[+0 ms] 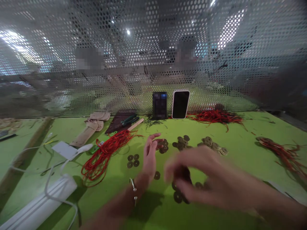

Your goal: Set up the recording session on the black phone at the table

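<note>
My left hand [151,153], with a silver bangle [133,185] on its wrist, is beside a small pile of brass-coloured coins [164,147] with centre holes. Its fingers are apart and loosely bent, with nothing visible in them. Motion smears my right hand [211,175], which hovers over more coins [177,197] near the front; its fingers are curved, and I cannot make out whether they hold anything. To the left of my left hand lies a small square group of coins [133,160]. One single coin [157,175] sits between my hands. Two further piles lie behind my right hand, one of coins [182,142] and one of paler coins [213,146].
Red cord bundles lie left [107,153], back right [216,116] and far right [280,150]. Two phones, a dark one [160,105] and a white-edged one [180,104], lean on the perforated screen [134,64]. Pliers [130,120], a white cable [49,188] and a white strip [40,204] are left.
</note>
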The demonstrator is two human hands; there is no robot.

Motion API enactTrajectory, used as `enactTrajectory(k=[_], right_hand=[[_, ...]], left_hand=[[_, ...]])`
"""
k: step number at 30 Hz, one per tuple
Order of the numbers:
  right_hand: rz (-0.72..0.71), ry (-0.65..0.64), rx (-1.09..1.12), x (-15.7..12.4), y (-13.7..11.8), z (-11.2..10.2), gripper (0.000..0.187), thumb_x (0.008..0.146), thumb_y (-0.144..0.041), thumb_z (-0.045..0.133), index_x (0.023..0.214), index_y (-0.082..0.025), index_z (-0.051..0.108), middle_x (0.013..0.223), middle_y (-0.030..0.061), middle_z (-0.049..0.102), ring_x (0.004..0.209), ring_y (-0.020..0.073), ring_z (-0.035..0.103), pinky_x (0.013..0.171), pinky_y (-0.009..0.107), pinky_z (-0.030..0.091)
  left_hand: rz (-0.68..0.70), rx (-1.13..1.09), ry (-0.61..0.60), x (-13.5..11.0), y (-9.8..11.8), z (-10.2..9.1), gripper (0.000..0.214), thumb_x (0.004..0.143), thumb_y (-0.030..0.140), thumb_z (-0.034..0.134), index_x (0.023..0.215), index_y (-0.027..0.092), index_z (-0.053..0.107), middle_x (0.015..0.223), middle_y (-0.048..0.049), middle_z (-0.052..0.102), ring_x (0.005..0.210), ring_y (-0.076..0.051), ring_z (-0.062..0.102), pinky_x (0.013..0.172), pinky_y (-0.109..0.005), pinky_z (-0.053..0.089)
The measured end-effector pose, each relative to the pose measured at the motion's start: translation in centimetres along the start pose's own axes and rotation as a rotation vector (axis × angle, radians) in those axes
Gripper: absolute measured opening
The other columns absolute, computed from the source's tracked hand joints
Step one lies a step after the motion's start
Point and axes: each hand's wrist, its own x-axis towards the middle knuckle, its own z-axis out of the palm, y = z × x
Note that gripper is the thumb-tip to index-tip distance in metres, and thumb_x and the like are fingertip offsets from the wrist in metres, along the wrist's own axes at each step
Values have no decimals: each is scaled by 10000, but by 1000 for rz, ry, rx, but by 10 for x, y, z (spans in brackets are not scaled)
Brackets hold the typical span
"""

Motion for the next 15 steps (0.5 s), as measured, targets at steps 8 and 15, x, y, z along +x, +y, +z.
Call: enactTrajectory(k=[8, 15], right_hand=[[211, 81, -397, 59, 108, -11, 245, 807, -117, 504, 1015, -206, 599, 699, -29, 655, 613, 141, 588, 543, 225, 371], [417, 19, -787, 94, 178, -10, 632, 842, -172, 470, 1430, -301, 279, 939, 80, 693, 767, 283, 659, 591, 305, 434]], left_hand=[[-11, -12, -15, 1, -1, 0, 243, 874, 339, 478, 1053, 218, 590, 940, -48, 648, 848, -169, 602, 753, -301, 468], [-15, 10, -16, 0, 2, 0, 276, 889, 352, 449, 1075, 196, 579, 938, -65, 639, 896, -191, 577, 803, -331, 460]])
